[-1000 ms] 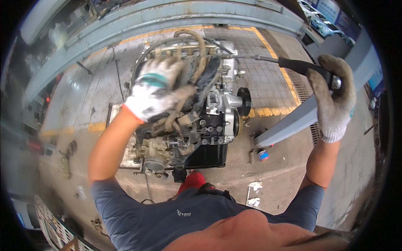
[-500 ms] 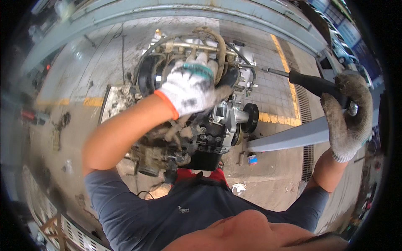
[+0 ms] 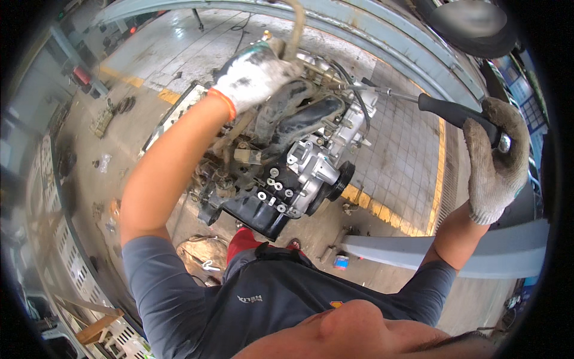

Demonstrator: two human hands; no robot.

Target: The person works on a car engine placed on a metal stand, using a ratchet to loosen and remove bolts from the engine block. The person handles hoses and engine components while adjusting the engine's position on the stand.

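Observation:
A dusty engine (image 3: 293,128) stands in front of me, with dark curved intake pipes (image 3: 311,116) on top. My left hand (image 3: 254,75), in a white glove with an orange cuff, is above the engine's left side. Its fingers close on a dusty brown hose (image 3: 295,30) that rises past the upper edge. Out to the right, my right hand (image 3: 502,155), in a soiled knit glove, grips the end of a black-handled tool (image 3: 451,110) with a long metal shaft. The shaft points left to the engine's top; its tip is too small to make out.
Grey metal beams run behind the engine (image 3: 335,30) and at the lower right (image 3: 448,254). A tyre (image 3: 472,27) hangs in the upper right corner. A small blue box (image 3: 341,262) lies on the floor. At the left is a perforated white panel (image 3: 78,257).
My left hand has moved up and left, raising the hose and uncovering the intake pipes. The view has shifted. My right hand keeps its hold on the tool.

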